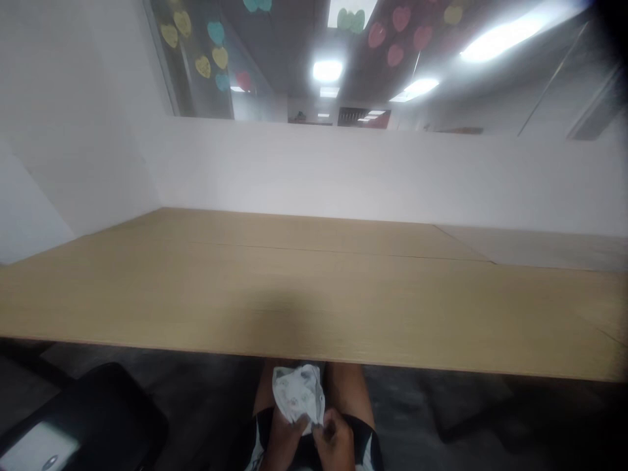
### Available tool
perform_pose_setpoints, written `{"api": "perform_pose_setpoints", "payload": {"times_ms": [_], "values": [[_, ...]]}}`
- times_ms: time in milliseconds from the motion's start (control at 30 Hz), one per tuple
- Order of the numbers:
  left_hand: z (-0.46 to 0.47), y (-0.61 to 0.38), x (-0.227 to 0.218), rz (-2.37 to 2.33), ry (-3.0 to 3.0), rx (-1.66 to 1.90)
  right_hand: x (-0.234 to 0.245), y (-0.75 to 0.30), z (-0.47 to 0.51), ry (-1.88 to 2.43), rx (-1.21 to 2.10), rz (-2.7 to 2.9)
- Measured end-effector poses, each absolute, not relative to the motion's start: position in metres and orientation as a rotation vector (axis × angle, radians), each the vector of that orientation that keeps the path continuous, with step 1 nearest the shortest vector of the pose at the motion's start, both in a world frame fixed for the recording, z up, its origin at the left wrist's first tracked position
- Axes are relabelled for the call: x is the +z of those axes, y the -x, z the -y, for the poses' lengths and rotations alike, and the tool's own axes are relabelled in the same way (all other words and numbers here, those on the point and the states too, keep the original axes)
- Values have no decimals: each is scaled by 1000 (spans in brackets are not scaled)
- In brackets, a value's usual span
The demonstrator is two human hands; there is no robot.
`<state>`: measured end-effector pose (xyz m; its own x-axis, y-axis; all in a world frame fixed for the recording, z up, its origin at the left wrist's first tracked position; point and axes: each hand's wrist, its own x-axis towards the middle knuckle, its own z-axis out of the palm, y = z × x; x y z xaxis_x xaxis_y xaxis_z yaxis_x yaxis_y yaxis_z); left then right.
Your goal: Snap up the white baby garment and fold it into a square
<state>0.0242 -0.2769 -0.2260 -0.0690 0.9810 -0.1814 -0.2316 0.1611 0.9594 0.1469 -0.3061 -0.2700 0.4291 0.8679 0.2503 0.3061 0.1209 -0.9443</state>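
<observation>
A small white cloth point(297, 391) with a faint print and a curved edge, somewhat like a bib, lies over my lap below the table's front edge. My left hand point(287, 439) is closed on its lower edge, thumb on top. Right beside it, my right hand point(335, 439) pinches the cloth's lower right corner, its fingers curled. Both hands are close together between my thighs. The finer details of the cloth and the fingertips are blurred.
A wide wooden table point(373, 307) spans the view in front of me, above my knees. At lower left stands a black chair point(115, 412) with a pale object point(39, 448) on it. Behind the table rise a white wall point(314, 170) and a window with heart-shaped notes point(377, 34).
</observation>
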Motion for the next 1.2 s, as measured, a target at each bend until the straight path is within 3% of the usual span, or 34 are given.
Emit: {"api": "perform_pose_setpoints", "payload": {"times_ms": [633,933,1200], "values": [[273,-24,-221,-1182,-884,1154,-265,-149,305,1364,465,1197],[274,-26,-218,-1198,-810,1189,-255,-155,306,1245,912,1128],[274,-22,-227,-1312,-811,1255,-255,-152,302,1236,1035,988]]}}
